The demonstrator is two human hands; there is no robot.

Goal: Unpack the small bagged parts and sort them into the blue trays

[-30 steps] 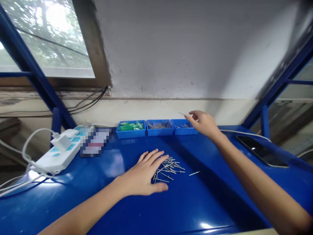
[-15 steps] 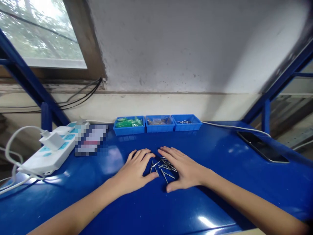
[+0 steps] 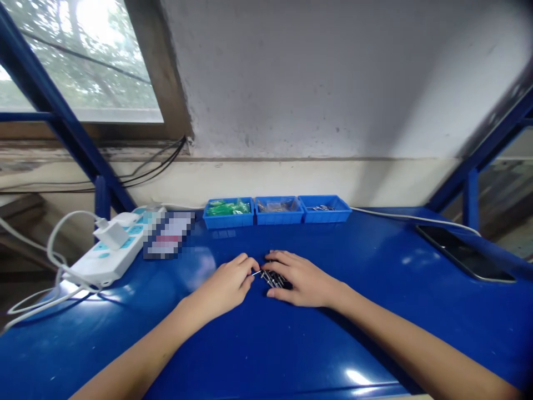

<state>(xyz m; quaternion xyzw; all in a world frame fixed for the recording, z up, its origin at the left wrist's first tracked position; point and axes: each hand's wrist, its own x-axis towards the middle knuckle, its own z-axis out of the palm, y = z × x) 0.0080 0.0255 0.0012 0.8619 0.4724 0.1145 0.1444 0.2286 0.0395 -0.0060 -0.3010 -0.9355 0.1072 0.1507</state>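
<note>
A small heap of silvery blind rivets [image 3: 272, 279] lies on the blue tabletop [image 3: 250, 350] between my two hands. My left hand [image 3: 233, 282] is at the heap's left side, closed in a pinch between thumb and forefinger on one rivet [image 3: 255, 273], whose thin end sticks out toward the heap. Over the right side of the heap curves my right hand [image 3: 302, 279], fingers and thumb spread apart around the rivets. It covers some of them, and nothing is visibly gripped in it.
Along the wall stand three blue bins: one with green bagged pieces [image 3: 228, 222], one with clear-bagged parts [image 3: 280, 218], one with loose metal pins [image 3: 326, 215]. A white power strip [image 3: 106, 261] with cables and a blurred flat item [image 3: 170, 236] are left; a black phone [image 3: 464, 253] lies right.
Both hands have moved inward and the rivets are bunched closer together. My left hand has gone from spread fingers to a pinch on one rivet. The view has shifted slightly.
</note>
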